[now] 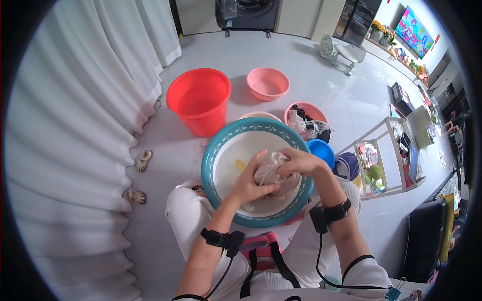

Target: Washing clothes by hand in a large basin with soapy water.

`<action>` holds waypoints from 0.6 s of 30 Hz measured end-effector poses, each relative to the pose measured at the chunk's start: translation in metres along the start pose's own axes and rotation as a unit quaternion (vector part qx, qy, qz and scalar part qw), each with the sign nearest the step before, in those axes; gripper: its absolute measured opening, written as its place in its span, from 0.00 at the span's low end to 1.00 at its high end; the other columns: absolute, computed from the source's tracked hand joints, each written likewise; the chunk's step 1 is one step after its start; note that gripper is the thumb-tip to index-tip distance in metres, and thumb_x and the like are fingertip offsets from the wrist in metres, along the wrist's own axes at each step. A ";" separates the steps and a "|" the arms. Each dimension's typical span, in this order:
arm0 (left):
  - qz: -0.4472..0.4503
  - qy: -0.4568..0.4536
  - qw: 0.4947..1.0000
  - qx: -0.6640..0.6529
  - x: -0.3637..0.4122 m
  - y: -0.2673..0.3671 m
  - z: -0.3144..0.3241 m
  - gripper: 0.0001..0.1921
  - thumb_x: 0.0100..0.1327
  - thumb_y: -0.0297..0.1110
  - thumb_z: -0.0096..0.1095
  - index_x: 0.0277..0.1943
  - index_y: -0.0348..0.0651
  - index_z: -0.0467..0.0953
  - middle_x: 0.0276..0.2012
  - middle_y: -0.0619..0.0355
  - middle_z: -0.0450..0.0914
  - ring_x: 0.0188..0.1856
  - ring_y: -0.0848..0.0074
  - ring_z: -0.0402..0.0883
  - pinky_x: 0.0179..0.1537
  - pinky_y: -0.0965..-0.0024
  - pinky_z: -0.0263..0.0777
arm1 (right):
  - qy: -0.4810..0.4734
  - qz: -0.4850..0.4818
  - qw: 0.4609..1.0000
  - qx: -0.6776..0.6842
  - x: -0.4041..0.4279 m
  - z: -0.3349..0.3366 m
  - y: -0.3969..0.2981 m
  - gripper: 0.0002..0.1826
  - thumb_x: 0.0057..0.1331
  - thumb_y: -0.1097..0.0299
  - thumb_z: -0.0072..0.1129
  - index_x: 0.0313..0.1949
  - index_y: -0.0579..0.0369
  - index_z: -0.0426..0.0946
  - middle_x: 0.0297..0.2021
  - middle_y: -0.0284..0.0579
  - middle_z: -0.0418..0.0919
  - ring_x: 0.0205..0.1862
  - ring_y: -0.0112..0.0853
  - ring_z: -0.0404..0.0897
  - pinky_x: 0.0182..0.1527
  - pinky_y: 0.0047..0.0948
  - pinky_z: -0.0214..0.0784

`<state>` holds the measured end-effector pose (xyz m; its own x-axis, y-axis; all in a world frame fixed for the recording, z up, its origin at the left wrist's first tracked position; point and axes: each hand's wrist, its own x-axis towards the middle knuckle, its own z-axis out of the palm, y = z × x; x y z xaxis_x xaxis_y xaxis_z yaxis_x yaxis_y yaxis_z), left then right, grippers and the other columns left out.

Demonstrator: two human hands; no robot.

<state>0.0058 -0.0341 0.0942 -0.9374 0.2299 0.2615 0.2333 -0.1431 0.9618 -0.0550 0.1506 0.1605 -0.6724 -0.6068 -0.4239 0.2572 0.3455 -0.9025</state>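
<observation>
Over a large teal-rimmed basin (216, 150), both of my hands grip a wet, pale bunched cloth (269, 167). My left hand (250, 184) holds its left side, with the thumb across the lower front. On the upper right, my right hand (301, 162) presses its fingers into the folds. The lower part of the cloth hangs down into the basin, partly hidden behind my hands. A small yellow piece (240, 164) lies in the basin to the left of the cloth; what it is I cannot tell.
Beyond the basin stand a red bucket (199, 101), a pink basin (268, 83) and another pink basin (316, 111) holding black and white laundry (307, 124). A blue basin (322, 152) and a wheeled cart (391, 158) are at right. White curtains (83, 150) line the left; small sandals (139, 178) lie beside them.
</observation>
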 end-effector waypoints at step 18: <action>-0.320 0.272 0.894 -0.157 0.005 -0.164 -0.027 0.41 0.62 0.65 0.46 0.69 0.44 0.54 0.62 0.49 0.66 0.63 0.63 0.65 0.62 0.65 0.59 | 0.219 -0.083 0.961 -0.144 0.129 0.025 0.172 0.33 0.51 0.70 0.57 0.60 0.58 0.66 0.50 0.61 0.73 0.52 0.43 0.74 0.55 0.31 0.65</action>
<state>-0.0441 -0.0358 -0.0644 -0.8601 -0.1281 -0.4938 -0.3995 -0.4328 0.8082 -0.0803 0.1132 -0.0511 -0.9314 -0.3334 -0.1459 -0.0399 0.4921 -0.8696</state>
